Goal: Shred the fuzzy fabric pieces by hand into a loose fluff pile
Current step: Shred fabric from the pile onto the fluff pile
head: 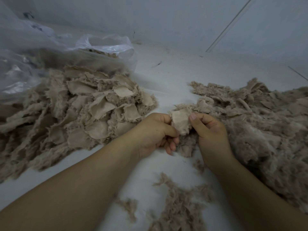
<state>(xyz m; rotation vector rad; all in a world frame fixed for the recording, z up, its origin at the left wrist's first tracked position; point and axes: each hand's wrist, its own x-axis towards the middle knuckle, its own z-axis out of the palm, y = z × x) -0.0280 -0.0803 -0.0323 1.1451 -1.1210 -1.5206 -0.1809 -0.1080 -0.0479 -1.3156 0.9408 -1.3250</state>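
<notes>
Hands left (154, 130) and right (209, 130) both pinch one fabric piece (180, 123) (woven backing up); no writing readable.

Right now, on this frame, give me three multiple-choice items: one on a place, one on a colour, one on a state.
1. Where does the plastic bag lie?
A. far left, behind the pile of uncut pieces
B. under the right hand
C. near right corner

2. What colour is the fabric?
A. blue
B. beige-tan
C. black

3. What are the hands doing?
A. resting flat on the floor
B. both pinching one piece
C. tying the bag

Answers:
1 A, the bag's open mouth sits beyond the left heap.
2 B, both the piece and the fluff pile are tan.
3 B, the left hand and right hand grip the piece's opposite edges.
</notes>
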